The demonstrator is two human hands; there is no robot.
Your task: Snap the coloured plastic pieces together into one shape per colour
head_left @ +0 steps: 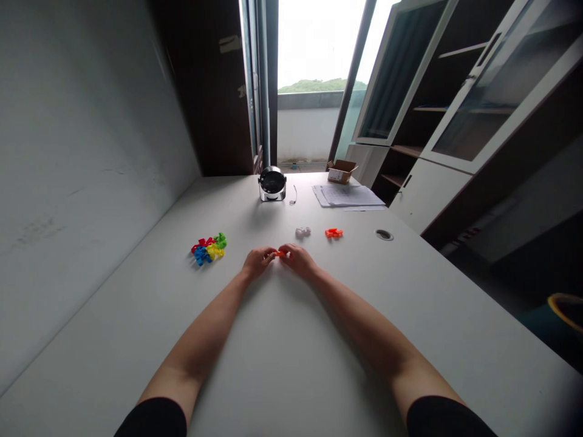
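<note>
Between my two hands is a small orange plastic piece (279,254), partly hidden by the fingers. My left hand (259,262) pinches its left end and my right hand (297,260) grips its right end, low over the white table (282,352). Just beyond my right hand lie white plastic pieces (302,232). A small group of orange plastic pieces (334,233) sits further right. Off to the left, a pile holds red pieces (200,244), blue pieces (202,255), yellow pieces (215,250) and green pieces (221,240).
A round black device on a stand (272,183) stands at the table's back, with a thin cord (294,195) beside it. Papers (350,195) and an opened cardboard box (341,172) lie back right. A cable hole (384,235) is set in the tabletop. A wall (91,182) borders the left.
</note>
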